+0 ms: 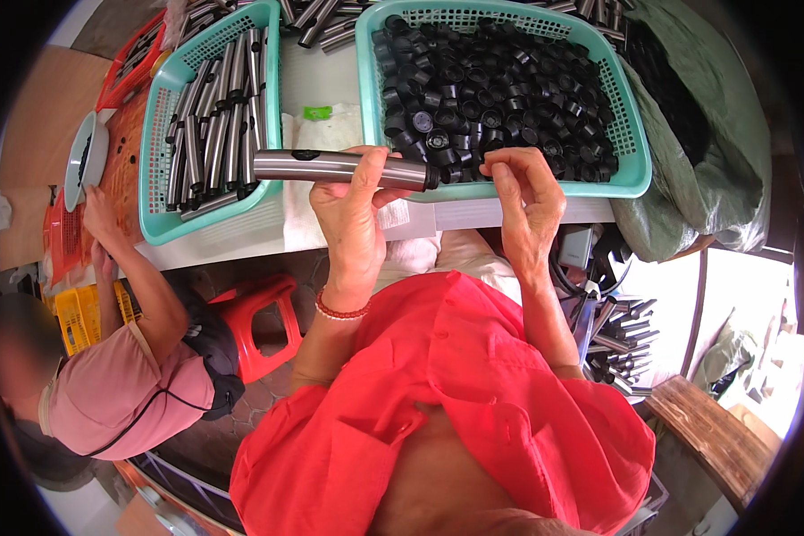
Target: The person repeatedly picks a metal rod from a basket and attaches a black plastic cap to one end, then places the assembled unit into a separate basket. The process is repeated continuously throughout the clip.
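Observation:
My left hand [353, 210] grips a metal tube [330, 166] held level, its right end carrying a black cap [431, 176]. Just right of that capped end, my right hand [525, 201] has its fingers loosely curled and nothing visible in them. Beyond both hands stands a teal basket [634, 152] full of black caps [500, 89]. A second teal basket [156, 179] to the left holds several metal tubes [219, 125].
A person in a pink top sits at the left, a hand [98, 219] on the table edge. A red stool [259, 322] stands below the table. A grey sack [715, 170] lies at right, loose tubes [621, 344] below it. Orange crates [134, 58] sit far left.

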{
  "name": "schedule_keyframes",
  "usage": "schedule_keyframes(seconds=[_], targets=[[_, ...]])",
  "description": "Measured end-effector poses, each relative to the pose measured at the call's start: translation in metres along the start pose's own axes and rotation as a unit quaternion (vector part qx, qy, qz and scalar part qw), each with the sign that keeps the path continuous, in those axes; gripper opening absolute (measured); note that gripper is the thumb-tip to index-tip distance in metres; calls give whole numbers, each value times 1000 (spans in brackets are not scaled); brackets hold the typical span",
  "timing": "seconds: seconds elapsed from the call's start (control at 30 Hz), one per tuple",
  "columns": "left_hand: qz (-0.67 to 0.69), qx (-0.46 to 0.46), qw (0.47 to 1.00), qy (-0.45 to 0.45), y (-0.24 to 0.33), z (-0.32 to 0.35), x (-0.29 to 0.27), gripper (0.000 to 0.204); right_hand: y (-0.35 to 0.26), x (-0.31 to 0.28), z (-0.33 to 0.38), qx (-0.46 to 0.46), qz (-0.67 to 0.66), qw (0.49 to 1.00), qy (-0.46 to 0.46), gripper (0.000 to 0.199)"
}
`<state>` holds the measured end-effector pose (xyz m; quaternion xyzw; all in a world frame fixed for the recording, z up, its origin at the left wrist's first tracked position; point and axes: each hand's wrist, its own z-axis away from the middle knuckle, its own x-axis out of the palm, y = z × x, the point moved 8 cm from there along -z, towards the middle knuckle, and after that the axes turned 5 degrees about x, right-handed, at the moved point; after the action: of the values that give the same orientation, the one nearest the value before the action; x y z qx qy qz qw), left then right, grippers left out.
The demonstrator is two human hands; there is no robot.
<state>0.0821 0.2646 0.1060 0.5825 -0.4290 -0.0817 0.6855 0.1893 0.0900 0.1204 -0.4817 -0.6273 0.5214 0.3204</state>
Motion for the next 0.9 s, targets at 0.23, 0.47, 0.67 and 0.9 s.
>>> schedule_keyframes(seconds=[0.23, 0.47, 0.67, 0.9], targets=[[-57, 27, 998, 7, -1, -7, -15, 17, 1, 4, 0, 3, 39, 999, 0, 12], [-29, 32, 999, -9, 12, -11, -10, 18, -10, 12, 2, -28, 86, 994, -59, 15], [-46, 6, 999, -3, 2, -12, -10, 23, -17, 57, 8, 68, -109, 975, -184, 26], [-57, 50, 997, -3, 12, -8, 0, 22, 8, 60, 13, 234, -288, 912, -175, 23]])
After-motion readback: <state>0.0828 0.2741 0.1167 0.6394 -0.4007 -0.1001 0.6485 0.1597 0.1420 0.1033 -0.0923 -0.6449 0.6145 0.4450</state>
